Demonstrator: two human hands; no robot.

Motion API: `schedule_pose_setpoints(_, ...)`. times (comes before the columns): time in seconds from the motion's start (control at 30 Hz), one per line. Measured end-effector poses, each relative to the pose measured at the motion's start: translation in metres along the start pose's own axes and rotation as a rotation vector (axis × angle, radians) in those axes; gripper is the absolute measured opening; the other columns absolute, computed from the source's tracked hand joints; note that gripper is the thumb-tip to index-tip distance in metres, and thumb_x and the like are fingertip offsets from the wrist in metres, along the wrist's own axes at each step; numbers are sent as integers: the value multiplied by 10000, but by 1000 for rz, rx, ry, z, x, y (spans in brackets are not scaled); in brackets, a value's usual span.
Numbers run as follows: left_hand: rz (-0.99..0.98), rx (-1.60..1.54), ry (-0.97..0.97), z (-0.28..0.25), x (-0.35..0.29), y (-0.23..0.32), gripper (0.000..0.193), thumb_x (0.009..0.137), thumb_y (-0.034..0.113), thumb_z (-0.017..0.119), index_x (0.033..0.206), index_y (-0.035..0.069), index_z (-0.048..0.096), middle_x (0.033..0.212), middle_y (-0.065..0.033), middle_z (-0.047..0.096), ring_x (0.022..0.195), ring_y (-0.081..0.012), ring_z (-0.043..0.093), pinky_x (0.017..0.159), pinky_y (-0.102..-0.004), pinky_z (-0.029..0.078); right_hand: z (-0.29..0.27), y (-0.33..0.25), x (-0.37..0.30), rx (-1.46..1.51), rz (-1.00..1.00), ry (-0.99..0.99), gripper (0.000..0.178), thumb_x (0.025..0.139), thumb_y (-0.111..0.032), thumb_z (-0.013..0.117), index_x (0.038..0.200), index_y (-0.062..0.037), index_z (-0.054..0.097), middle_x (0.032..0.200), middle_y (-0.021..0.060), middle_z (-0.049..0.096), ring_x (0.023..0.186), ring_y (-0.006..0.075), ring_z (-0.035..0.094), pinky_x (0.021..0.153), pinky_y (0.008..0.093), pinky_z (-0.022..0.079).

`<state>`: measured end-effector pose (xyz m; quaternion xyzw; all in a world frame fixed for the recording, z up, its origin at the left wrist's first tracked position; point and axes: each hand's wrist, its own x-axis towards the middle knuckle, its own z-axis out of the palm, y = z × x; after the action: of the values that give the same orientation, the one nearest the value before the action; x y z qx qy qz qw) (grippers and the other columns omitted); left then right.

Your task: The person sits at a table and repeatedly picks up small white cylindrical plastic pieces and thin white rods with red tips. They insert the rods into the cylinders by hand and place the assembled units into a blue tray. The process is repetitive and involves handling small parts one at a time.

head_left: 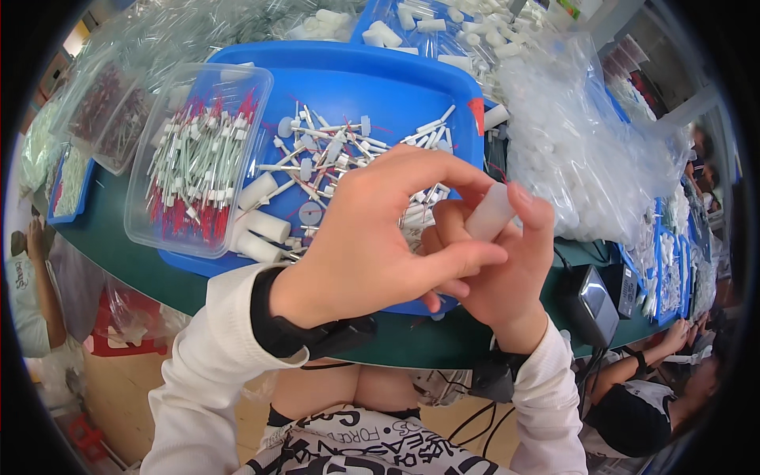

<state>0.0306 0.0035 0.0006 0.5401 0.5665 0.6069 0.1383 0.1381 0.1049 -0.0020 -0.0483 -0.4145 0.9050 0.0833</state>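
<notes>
A short white foam-like cylinder (490,214) is held tilted over the front right of a blue tray. My right hand (511,273) grips it from the right, thumb on one side and a bent finger on the other. Curled around the same cylinder from the left, my left hand (360,229) has its index finger at the upper end and its thumb by the lower end. Its other fingers are partly hidden. In the blue tray (356,67) under my hands lie many thin white rods (317,158) with grey ends and red wires. More white cylinders (265,226) lie at its left.
A clear plastic box (198,79) of rods with red wires overlaps the tray's left edge. A large clear bag (570,158) of white pieces stands right. Black boxes (590,305) with cables sit at the green table's (427,344) front edge. Other people work at far left and right.
</notes>
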Motion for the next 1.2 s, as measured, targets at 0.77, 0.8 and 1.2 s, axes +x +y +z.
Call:
schedule_pose_setpoints(0.77, -553, 30, 464, 11, -271, 66, 254, 680, 48, 741, 895, 7, 611, 867, -82, 648, 812, -141, 622, 745, -257, 473, 60, 188, -124, -4, 721, -24, 418, 884, -377, 389, 637, -44, 442, 458, 0, 342, 392, 100, 334, 412, 243, 352)
schedule_pose_setpoints(0.8, -572, 11, 483, 10, -277, 67, 249, 685, 42, 737, 897, 4, 611, 866, -82, 648, 819, -136, 618, 749, -255, 470, 61, 193, -126, -43, 716, -40, 419, 896, -389, 387, 686, -35, 469, 467, -3, 355, 398, 92, 331, 413, 238, 349)
schedule_pose_setpoints(1.2, -1089, -156, 938, -84, -368, -98, 320, 710, 127, 734, 928, -56, 587, 798, -84, 630, 704, -133, 593, 638, -225, 467, 58, 160, -69, -1320, 186, -436, 596, 910, -481, 350, 1031, 73, 534, 839, 274, 586, 747, 383, 574, 679, 340, 460)
